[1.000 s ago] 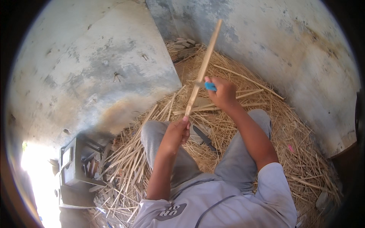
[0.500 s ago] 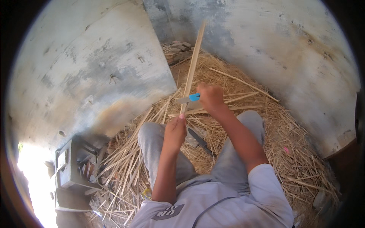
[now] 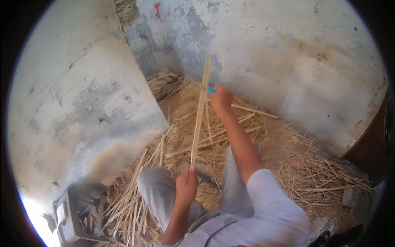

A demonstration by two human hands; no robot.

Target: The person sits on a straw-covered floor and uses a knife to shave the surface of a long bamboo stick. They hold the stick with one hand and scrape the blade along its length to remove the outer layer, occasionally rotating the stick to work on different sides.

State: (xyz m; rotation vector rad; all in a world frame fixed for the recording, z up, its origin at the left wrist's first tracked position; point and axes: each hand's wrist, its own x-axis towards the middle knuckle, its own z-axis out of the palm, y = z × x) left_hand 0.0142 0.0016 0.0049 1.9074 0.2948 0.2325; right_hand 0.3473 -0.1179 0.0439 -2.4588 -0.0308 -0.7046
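Observation:
My left hand [image 3: 187, 185] is closed round the lower end of a long, pale split strip of wood or bamboo [image 3: 200, 113], which points up and away from me. Farther along the strip, my right hand [image 3: 221, 98] grips a knife with a blue handle [image 3: 211, 89]. The knife's blade crosses the strip near its upper part and is hardly visible here. Beneath my hands, between my grey-trousered knees, lies a second, dark-handled knife [image 3: 207, 180], partly hidden by my left hand and the strip.
Straw-like shavings and split strips [image 3: 129, 206] cover the floor around me. Worn whitewashed walls [image 3: 263, 49] rise ahead and on both sides. Several bricks [image 3: 168, 78] lie in the far corner. A grey box-like frame [image 3: 68, 218] stands at the lower left.
My right hand and the blue-handled knife have moved farther up the strip, away from my left hand. The view has shifted, showing more of the far wall.

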